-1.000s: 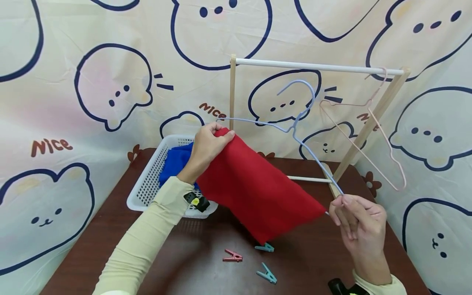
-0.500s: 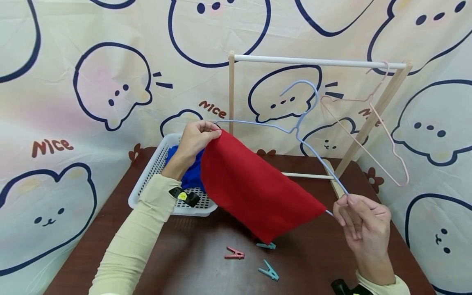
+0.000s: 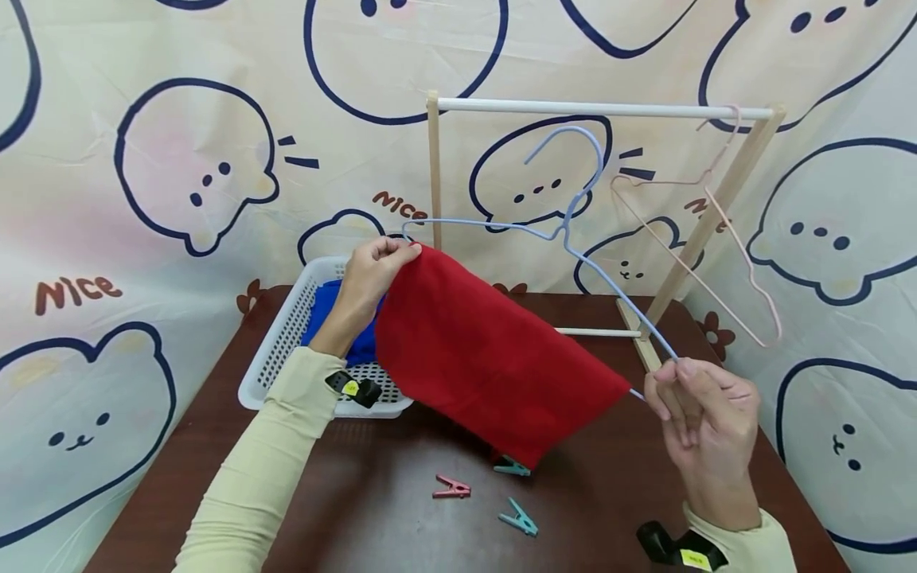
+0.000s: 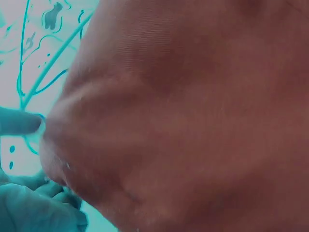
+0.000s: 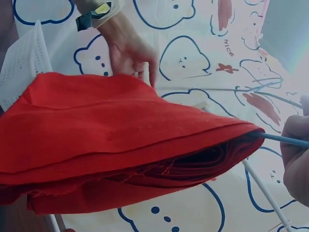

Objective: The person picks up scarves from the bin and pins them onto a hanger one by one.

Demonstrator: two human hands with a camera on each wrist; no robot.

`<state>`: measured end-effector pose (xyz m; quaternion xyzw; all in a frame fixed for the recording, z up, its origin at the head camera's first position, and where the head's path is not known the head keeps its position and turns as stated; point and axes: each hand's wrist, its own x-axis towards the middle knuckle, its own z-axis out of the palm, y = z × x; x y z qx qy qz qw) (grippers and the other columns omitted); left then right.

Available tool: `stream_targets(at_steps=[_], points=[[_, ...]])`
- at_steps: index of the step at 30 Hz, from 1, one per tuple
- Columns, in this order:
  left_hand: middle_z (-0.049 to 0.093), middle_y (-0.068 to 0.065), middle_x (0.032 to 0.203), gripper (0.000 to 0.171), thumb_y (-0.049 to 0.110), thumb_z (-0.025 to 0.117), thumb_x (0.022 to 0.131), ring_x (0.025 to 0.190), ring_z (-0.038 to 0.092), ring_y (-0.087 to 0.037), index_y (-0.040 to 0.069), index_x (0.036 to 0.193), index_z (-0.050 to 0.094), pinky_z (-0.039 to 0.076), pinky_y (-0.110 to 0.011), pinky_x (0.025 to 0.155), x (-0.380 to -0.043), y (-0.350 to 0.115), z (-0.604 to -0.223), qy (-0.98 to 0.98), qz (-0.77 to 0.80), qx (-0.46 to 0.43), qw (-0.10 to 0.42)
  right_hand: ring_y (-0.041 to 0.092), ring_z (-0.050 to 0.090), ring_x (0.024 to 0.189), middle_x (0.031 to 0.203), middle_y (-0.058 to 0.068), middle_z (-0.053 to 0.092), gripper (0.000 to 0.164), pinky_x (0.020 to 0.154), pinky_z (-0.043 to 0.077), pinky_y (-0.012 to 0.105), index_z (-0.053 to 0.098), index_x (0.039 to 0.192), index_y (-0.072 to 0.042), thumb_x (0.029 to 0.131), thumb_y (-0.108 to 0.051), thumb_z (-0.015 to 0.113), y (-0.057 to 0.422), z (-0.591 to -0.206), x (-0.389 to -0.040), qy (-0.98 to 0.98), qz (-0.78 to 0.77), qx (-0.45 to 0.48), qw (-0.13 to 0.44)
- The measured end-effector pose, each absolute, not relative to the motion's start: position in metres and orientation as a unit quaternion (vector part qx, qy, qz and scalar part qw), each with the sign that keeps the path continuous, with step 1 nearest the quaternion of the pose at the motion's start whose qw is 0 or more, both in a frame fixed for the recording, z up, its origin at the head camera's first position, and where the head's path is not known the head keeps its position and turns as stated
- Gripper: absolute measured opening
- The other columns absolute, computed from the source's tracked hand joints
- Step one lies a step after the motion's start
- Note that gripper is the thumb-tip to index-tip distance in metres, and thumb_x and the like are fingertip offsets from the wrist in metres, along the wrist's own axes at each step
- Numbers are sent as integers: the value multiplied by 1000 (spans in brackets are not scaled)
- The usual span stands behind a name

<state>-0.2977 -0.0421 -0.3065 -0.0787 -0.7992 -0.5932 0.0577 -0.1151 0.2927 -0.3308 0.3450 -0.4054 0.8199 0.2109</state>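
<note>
- The step in hand looks like settling the red folded fabric cloth (image 3: pixel 494 350) along the lower bar of the light-blue wire hanger (image 3: pixel 568 223). The cloth hangs over that bar, above the dark brown wooden bench (image 3: pixel 401 509), its top edge sloping down to the person's right.
- To do it well, hold the hanger firmly at its right end, level the bar so the fabric does not slide downhill, and draw the top fold out flat. The layers gape at the right end in the right wrist view, so lining up their edges would help.
- The left hand (image 3: pixel 372 274) pinches the cloth's upper left corner between thumb and fingers, with the tips drawn close together. Whether they also catch the hanger's left end, just beside them, I cannot tell.
- The right hand (image 3: pixel 705 414) grips the hanger's right end, thumb against curled fingers with little gap; a short stretch of bare bar shows between this hand and the fabric.
- Below the cloth lie one pink plastic clip (image 3: pixel 452 487) and two teal plastic clips (image 3: pixel 519 519); mind the farther teal one, as the hanging corner partly covers it.
</note>
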Motion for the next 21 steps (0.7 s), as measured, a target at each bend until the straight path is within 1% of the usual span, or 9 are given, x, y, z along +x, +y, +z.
stream_targets(at_steps=[2, 5, 9, 11, 14, 16, 17, 19, 21], points=[[62, 1, 81, 50, 62, 56, 80, 84, 54, -17, 13, 83, 63, 41, -31, 74, -298, -46, -309, -809, -584, -69, 28, 15, 33, 35, 44, 9, 35, 41, 39, 25, 30, 57, 89, 26, 93, 11, 18, 292, -330, -116, -401, 818, 351, 214], [62, 2, 74, 54, 66, 53, 80, 81, 55, -17, 13, 74, 62, 40, -32, 77, -299, -52, -316, -796, -601, -68, -15, 15, 33, 35, 44, 9, 35, 41, 39, 25, 29, 57, 88, 26, 93, 12, 19, 291, -331, -117, -398, 816, 359, 214], [65, 4, 74, 42, 56, 56, 84, 78, 58, -14, 16, 75, 66, 40, -31, 80, -305, -58, -322, -721, -677, -109, -106, 15, 33, 34, 43, 9, 35, 41, 39, 24, 29, 57, 89, 26, 93, 12, 19, 292, -333, -117, -396, 821, 351, 217], [66, 5, 75, 36, 48, 56, 87, 75, 60, -13, 17, 75, 68, 43, -30, 77, -307, -62, -323, -685, -699, -139, -153, 16, 33, 34, 43, 10, 35, 42, 39, 24, 29, 57, 89, 26, 93, 11, 19, 292, -334, -118, -389, 824, 351, 216], [69, 2, 80, 32, 44, 59, 87, 76, 63, -14, 14, 82, 71, 49, -29, 73, -308, -62, -324, -682, -696, -145, -171, 16, 32, 33, 42, 12, 36, 41, 39, 23, 30, 56, 89, 28, 93, 12, 19, 294, -337, -117, -376, 828, 355, 218], [70, -3, 86, 36, 44, 61, 85, 79, 65, -16, 11, 91, 71, 52, -29, 72, -307, -58, -325, -713, -675, -132, -138, 17, 32, 33, 42, 13, 36, 41, 39, 23, 29, 56, 89, 28, 93, 13, 19, 294, -339, -116, -371, 829, 357, 217], [69, -3, 89, 39, 47, 62, 84, 81, 64, -17, 11, 97, 70, 52, -29, 72, -306, -55, -325, -741, -651, -124, -104, 17, 32, 33, 42, 13, 36, 41, 39, 23, 30, 56, 89, 28, 93, 13, 19, 294, -339, -116, -371, 829, 356, 218], [68, -4, 93, 47, 52, 60, 83, 80, 63, -15, 12, 106, 66, 52, -27, 69, -303, -50, -327, -802, -585, -121, 5, 16, 32, 34, 43, 12, 35, 40, 39, 23, 30, 56, 90, 28, 93, 13, 19, 292, -340, -116, -377, 828, 353, 220], [67, -4, 91, 45, 51, 58, 85, 72, 59, -14, 12, 106, 65, 48, -25, 61, -298, -46, -331, -831, -524, -130, 135, 16, 33, 35, 44, 11, 35, 39, 39, 24, 30, 56, 90, 28, 93, 13, 21, 290, -339, -117, -385, 824, 351, 221]])
